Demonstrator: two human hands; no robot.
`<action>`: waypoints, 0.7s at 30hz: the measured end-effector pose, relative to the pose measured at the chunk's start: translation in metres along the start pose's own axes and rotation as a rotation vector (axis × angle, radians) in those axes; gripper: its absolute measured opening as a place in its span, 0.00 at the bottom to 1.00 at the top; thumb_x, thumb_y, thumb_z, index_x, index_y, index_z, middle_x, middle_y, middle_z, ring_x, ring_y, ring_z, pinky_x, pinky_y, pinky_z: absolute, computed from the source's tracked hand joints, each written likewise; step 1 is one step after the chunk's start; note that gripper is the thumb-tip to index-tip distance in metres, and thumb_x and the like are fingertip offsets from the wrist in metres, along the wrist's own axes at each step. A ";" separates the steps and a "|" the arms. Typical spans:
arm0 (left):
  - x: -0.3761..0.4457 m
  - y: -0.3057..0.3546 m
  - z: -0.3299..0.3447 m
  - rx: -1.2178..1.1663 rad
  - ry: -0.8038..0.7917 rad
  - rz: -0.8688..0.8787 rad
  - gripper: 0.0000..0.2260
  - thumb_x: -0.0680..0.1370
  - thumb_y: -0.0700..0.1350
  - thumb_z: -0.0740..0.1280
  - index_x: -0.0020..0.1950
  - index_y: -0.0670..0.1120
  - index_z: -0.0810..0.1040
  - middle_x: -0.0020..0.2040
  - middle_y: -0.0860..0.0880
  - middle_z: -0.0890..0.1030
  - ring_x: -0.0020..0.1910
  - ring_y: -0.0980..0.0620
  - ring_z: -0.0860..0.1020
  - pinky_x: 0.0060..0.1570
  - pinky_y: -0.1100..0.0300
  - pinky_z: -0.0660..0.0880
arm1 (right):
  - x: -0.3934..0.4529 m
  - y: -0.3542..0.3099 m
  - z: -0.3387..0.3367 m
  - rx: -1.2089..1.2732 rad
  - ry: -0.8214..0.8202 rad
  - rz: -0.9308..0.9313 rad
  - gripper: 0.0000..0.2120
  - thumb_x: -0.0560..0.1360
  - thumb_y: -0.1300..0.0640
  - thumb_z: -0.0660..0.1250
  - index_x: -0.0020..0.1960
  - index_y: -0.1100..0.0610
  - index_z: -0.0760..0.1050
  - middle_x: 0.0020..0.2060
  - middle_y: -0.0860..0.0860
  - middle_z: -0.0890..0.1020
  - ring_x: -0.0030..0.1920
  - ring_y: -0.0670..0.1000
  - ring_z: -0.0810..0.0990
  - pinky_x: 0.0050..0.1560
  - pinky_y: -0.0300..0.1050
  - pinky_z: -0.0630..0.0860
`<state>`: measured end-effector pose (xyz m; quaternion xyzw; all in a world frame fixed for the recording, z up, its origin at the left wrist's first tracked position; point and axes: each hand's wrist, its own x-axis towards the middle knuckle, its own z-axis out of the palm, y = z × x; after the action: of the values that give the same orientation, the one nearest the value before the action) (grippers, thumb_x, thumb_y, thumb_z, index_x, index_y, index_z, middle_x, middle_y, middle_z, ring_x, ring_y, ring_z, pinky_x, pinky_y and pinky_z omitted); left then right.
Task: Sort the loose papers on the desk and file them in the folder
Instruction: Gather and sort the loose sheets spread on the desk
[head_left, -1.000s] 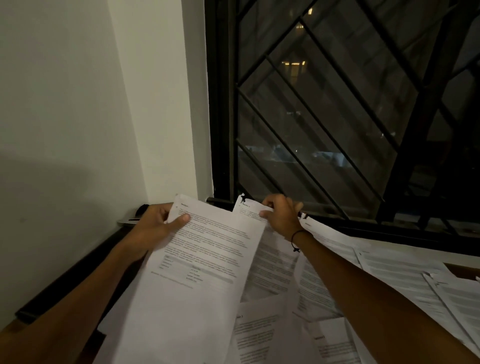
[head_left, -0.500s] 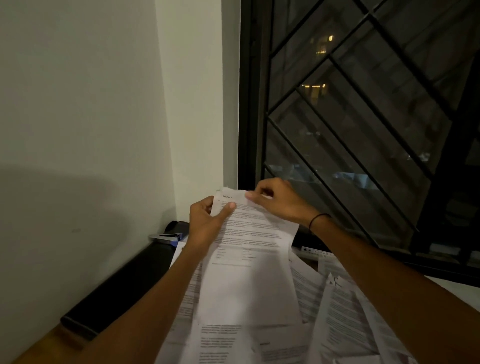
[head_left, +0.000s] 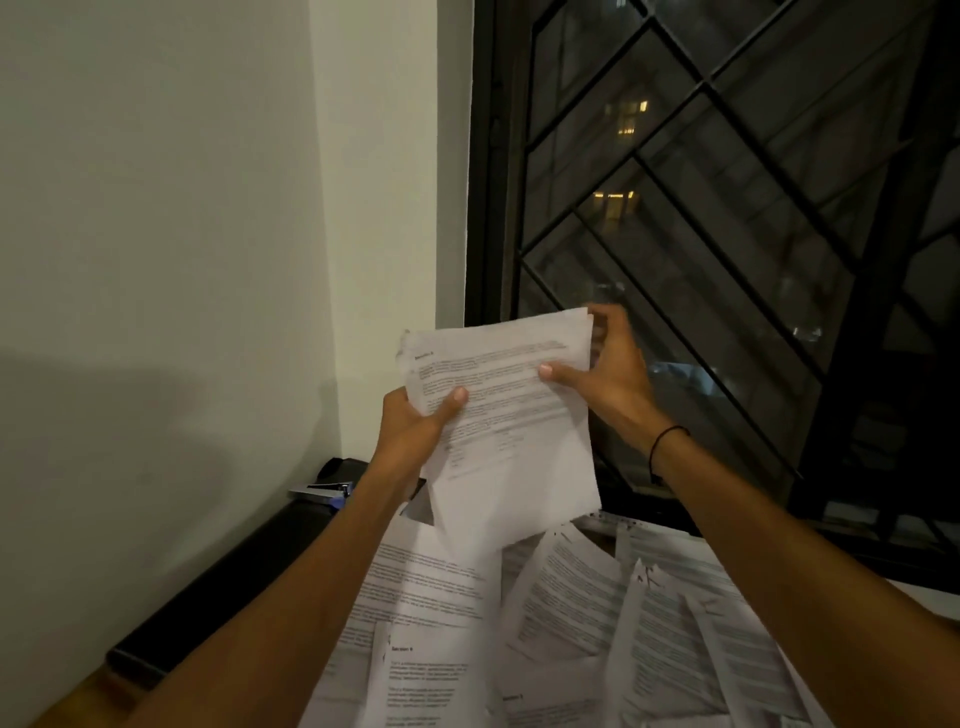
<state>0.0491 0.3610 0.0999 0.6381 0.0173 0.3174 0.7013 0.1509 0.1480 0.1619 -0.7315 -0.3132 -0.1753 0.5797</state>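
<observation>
The left hand pinches the lower left edge of a raised sheaf of papers, thumb on the printed face and fingers hidden behind, while the right hand grips the top right corner, thumb in front and fingers mostly out of sight behind the sheets. How many sheets the sheaf holds cannot be told, and its print is too blurred to read. Beneath it loose papers overlap across the desk, cut off by the frame's lower edge; a stapler sits half hidden behind the left forearm.
</observation>
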 end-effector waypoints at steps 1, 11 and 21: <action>0.001 0.006 0.001 -0.024 0.016 0.018 0.16 0.76 0.44 0.76 0.64 0.44 0.81 0.55 0.50 0.87 0.54 0.52 0.85 0.49 0.60 0.83 | -0.003 0.006 -0.003 0.128 -0.031 0.092 0.42 0.66 0.59 0.84 0.72 0.53 0.64 0.60 0.50 0.79 0.57 0.49 0.82 0.54 0.44 0.83; -0.006 0.031 0.019 -0.119 -0.128 0.013 0.21 0.73 0.43 0.77 0.65 0.45 0.80 0.60 0.47 0.85 0.59 0.47 0.84 0.59 0.48 0.81 | -0.029 0.024 -0.008 0.448 -0.241 0.264 0.20 0.72 0.64 0.78 0.63 0.56 0.80 0.60 0.55 0.85 0.60 0.58 0.84 0.63 0.59 0.80; -0.047 -0.044 0.035 0.191 -0.217 -0.195 0.19 0.77 0.44 0.75 0.67 0.46 0.78 0.56 0.52 0.85 0.58 0.50 0.83 0.54 0.56 0.82 | -0.098 0.086 -0.007 0.186 -0.176 0.458 0.15 0.76 0.63 0.76 0.60 0.62 0.79 0.60 0.60 0.84 0.56 0.58 0.85 0.58 0.55 0.82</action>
<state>0.0447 0.3088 0.0485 0.7275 0.0331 0.1742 0.6628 0.1358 0.1049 0.0390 -0.7392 -0.2035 0.0544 0.6397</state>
